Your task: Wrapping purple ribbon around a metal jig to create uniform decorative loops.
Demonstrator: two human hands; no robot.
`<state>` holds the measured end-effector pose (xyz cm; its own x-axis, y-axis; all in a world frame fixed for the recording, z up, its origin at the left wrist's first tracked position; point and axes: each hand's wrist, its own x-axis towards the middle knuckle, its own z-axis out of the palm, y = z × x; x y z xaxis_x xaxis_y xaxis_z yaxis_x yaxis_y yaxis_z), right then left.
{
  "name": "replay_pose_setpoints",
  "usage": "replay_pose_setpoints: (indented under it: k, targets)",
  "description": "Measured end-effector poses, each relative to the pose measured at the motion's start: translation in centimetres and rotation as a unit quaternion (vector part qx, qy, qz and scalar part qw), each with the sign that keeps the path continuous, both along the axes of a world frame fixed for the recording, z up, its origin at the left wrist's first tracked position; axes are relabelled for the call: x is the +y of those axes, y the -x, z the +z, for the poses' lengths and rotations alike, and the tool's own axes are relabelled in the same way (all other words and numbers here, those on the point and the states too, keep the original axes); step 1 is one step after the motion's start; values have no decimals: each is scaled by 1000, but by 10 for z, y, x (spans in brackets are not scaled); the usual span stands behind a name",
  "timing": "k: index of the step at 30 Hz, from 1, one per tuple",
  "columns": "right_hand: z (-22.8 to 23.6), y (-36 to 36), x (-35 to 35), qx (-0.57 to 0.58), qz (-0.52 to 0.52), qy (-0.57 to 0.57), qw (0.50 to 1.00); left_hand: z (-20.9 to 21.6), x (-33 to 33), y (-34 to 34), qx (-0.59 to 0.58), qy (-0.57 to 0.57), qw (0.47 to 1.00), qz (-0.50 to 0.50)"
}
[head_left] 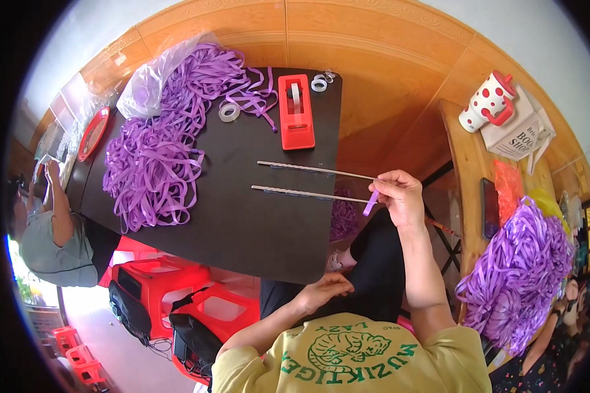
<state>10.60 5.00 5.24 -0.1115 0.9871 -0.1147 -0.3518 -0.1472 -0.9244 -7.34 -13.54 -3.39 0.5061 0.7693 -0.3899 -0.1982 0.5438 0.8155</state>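
My right hand [398, 193] is closed at the near ends of two thin metal rods, pinching a short piece of purple ribbon [372, 202]. The far rod [308, 168] and the near rod [308, 192] lie roughly parallel, with twisted left ends over the dark table [242, 239] and right ends past its edge. The ribbon hangs at the near rod's tip; whether it loops around the rod I cannot tell. Over my lap, my left hand [324, 293] is held with its fingers curled together, and anything inside them is hidden.
A heap of purple ribbon [154, 170] covers the table's left. A red tape dispenser [296, 111] and a tape roll [229, 112] stand behind the rods. On the right, a wooden bench [462, 150] bears a dotted tumbler [488, 101], a phone [489, 208] and more ribbon [518, 275]. Red stools [226, 311] stand left.
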Motion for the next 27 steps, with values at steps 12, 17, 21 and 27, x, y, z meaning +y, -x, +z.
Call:
replay_pose_setpoints:
  k: [12, 17, 21, 27]
  targets:
    - [-14, -39, 0, -58, -137, -77, 986, -24, -11, 0, 20, 16, 1000, -3]
    - [-121, -21, 51, -244, -149, -99, 953, -6, -20, 15, 68, -53, 995, -59]
    - [-228, -59, 77, -336, -133, -24, 932, 52, -13, 42, 163, -171, 955, -178]
    - [-228, -55, -4, -107, -88, -5, 990, 146, -9, 122, 90, -305, 947, -54]
